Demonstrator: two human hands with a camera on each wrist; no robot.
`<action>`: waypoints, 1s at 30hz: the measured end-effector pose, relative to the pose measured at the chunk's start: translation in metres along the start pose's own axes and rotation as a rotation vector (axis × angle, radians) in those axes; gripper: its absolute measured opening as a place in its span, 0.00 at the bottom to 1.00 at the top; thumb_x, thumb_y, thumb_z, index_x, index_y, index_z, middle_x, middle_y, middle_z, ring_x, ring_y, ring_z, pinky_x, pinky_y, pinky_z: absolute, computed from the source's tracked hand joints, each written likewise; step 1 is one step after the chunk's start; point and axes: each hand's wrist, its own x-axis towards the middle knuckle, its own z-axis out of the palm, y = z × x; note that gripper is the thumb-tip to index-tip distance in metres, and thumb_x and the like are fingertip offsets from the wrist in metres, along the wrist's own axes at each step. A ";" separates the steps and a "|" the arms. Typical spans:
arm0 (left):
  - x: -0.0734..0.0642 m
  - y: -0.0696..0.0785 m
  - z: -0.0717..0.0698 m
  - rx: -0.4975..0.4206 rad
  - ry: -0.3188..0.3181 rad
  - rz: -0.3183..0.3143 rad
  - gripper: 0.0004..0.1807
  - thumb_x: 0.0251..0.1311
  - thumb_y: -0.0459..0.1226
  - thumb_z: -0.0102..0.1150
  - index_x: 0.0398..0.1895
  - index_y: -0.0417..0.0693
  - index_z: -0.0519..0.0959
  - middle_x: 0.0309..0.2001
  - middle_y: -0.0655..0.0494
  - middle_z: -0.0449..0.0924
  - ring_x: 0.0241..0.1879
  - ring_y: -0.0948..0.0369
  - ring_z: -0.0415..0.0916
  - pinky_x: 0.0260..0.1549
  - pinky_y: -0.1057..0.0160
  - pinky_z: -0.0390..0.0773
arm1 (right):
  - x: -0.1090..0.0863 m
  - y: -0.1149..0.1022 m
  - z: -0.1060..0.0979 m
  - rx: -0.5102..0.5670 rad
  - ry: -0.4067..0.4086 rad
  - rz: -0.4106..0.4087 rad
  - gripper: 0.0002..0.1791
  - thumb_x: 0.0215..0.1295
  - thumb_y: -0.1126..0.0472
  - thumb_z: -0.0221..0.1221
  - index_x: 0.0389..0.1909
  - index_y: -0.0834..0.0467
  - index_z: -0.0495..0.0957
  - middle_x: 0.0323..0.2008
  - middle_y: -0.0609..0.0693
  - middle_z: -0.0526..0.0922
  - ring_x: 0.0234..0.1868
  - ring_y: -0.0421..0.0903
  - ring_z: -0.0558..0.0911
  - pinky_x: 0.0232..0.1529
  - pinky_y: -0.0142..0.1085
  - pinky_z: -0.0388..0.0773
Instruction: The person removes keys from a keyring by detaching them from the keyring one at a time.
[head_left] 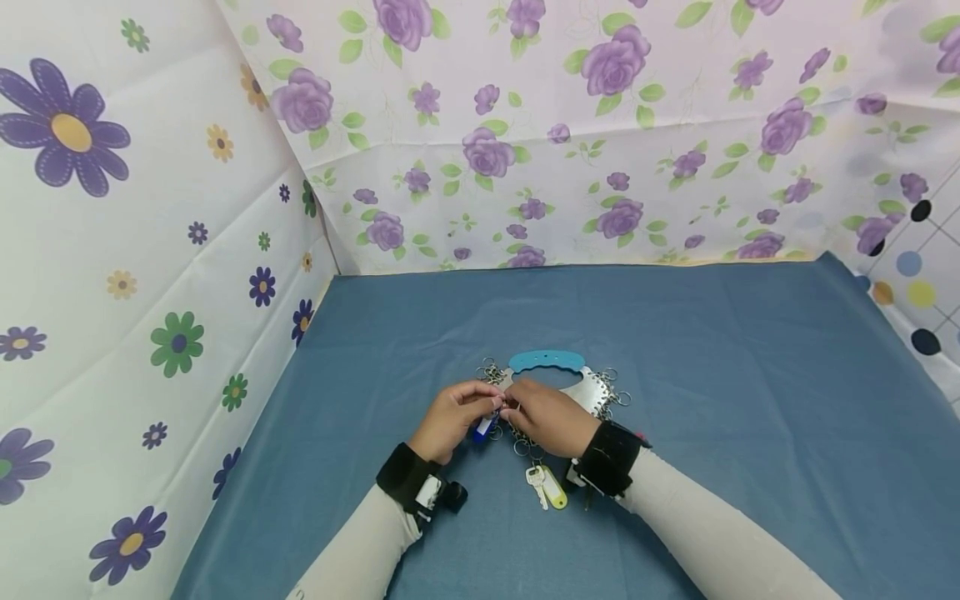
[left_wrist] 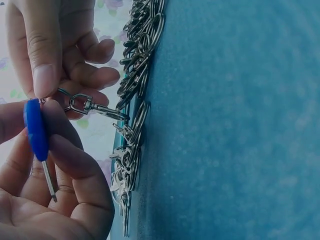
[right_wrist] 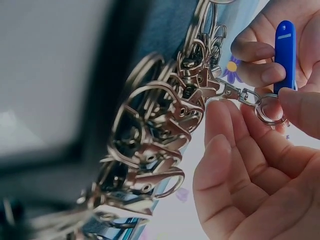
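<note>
Both forearms, covered by pale, close-fitting fabric sleeves [head_left: 352, 542], were extended forward over the blue cloth-covered tabletop [head_left: 360, 333] and angled inward, so that the hands were brought together at the fingertips above the left part of a flat silvery metal plate [head_left: 592, 390]. The left hand [head_left: 448, 421] was held with its thumb and forefinger directed to the right, and in its grip a blue oblong plastic key tag [right_wrist: 285, 55] was pinched between thumb and finger; a thin metal piece [left_wrist: 50, 182], seen edge-on, was left protruding beside the tag. The right hand [head_left: 558, 417] was reached across from the opposite side with its knuckles uppermost, and by its thumb and forefinger a small round metal ring [right_wrist: 269, 121] was pinched next to the end of the tag, while its other fingers were kept loosely bent. The ring was linked to a silvery metal swivel clasp [right_wrist: 231, 92], by which it was joined to the crowded row of metal clasps and rings [right_wrist: 165, 120] along the plate's edge. The blue tag was thus held just above the tabletop, at the near left of the plate, whose curved light-blue handle [head_left: 546, 360] was turned away from the person. Around each wrist a black band [head_left: 611, 458] was fastened. Between the wrists, a silvery key [head_left: 536, 479] and a yellow-rimmed oblong tag [head_left: 554, 490] were seen side by side.
</note>
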 end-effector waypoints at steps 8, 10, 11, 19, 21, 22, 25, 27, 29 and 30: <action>0.000 -0.001 0.000 0.014 -0.006 -0.008 0.16 0.71 0.39 0.59 0.54 0.36 0.81 0.50 0.45 0.85 0.46 0.61 0.81 0.50 0.63 0.79 | 0.000 0.001 0.000 -0.002 -0.016 -0.010 0.10 0.80 0.54 0.50 0.46 0.54 0.77 0.35 0.45 0.73 0.32 0.39 0.70 0.35 0.35 0.68; 0.001 -0.001 0.000 0.021 -0.002 -0.013 0.16 0.71 0.39 0.60 0.53 0.37 0.82 0.48 0.47 0.86 0.45 0.61 0.81 0.49 0.63 0.79 | 0.000 0.001 0.000 -0.004 -0.019 -0.010 0.10 0.80 0.53 0.50 0.46 0.54 0.77 0.34 0.45 0.73 0.32 0.39 0.70 0.35 0.35 0.68; 0.001 -0.001 0.000 0.023 0.002 -0.016 0.16 0.71 0.39 0.60 0.53 0.37 0.82 0.48 0.48 0.86 0.45 0.62 0.81 0.49 0.63 0.79 | 0.000 0.001 0.001 -0.002 -0.015 -0.009 0.11 0.80 0.53 0.50 0.47 0.54 0.77 0.36 0.45 0.74 0.33 0.39 0.71 0.36 0.35 0.69; 0.001 -0.001 0.001 0.015 0.023 -0.020 0.16 0.72 0.39 0.59 0.53 0.35 0.81 0.50 0.39 0.85 0.43 0.63 0.81 0.46 0.64 0.79 | -0.001 -0.001 0.001 0.031 0.036 -0.007 0.16 0.72 0.56 0.62 0.56 0.54 0.75 0.49 0.51 0.78 0.44 0.44 0.80 0.43 0.37 0.78; 0.001 -0.001 0.001 0.014 0.020 -0.021 0.15 0.72 0.38 0.58 0.53 0.35 0.81 0.49 0.40 0.85 0.42 0.63 0.81 0.46 0.64 0.79 | -0.001 -0.001 0.001 0.026 0.045 -0.005 0.13 0.72 0.56 0.62 0.53 0.54 0.75 0.48 0.50 0.78 0.43 0.43 0.80 0.43 0.36 0.78; 0.001 -0.002 0.001 0.013 0.018 -0.021 0.15 0.71 0.38 0.58 0.53 0.35 0.81 0.48 0.41 0.86 0.42 0.63 0.81 0.45 0.64 0.80 | -0.001 -0.001 0.001 0.023 0.050 -0.002 0.13 0.72 0.56 0.62 0.52 0.54 0.76 0.48 0.50 0.78 0.43 0.43 0.79 0.42 0.36 0.77; 0.001 -0.002 0.001 0.007 0.012 -0.021 0.15 0.71 0.38 0.58 0.52 0.35 0.81 0.46 0.44 0.87 0.42 0.63 0.83 0.45 0.64 0.80 | -0.001 -0.002 0.001 0.015 0.058 0.003 0.11 0.72 0.56 0.62 0.51 0.54 0.76 0.47 0.49 0.78 0.42 0.42 0.79 0.41 0.35 0.77; 0.001 -0.002 0.001 0.002 0.010 -0.025 0.15 0.71 0.38 0.59 0.52 0.34 0.81 0.45 0.44 0.87 0.42 0.63 0.83 0.46 0.64 0.81 | -0.002 -0.002 0.001 0.008 0.063 -0.001 0.11 0.73 0.56 0.61 0.50 0.54 0.76 0.46 0.49 0.78 0.41 0.41 0.78 0.41 0.35 0.77; 0.002 -0.002 0.001 0.001 0.011 -0.030 0.15 0.71 0.38 0.59 0.52 0.35 0.81 0.45 0.45 0.88 0.42 0.63 0.84 0.45 0.64 0.81 | -0.002 -0.002 0.001 0.000 0.068 -0.010 0.10 0.73 0.56 0.61 0.50 0.54 0.77 0.46 0.49 0.78 0.41 0.41 0.78 0.41 0.35 0.77; 0.002 -0.002 0.001 -0.001 0.013 -0.033 0.15 0.71 0.39 0.59 0.52 0.35 0.81 0.45 0.46 0.88 0.42 0.63 0.84 0.46 0.64 0.81 | -0.002 -0.002 0.002 -0.003 0.070 -0.018 0.10 0.73 0.57 0.60 0.50 0.55 0.77 0.45 0.49 0.78 0.40 0.40 0.78 0.41 0.35 0.77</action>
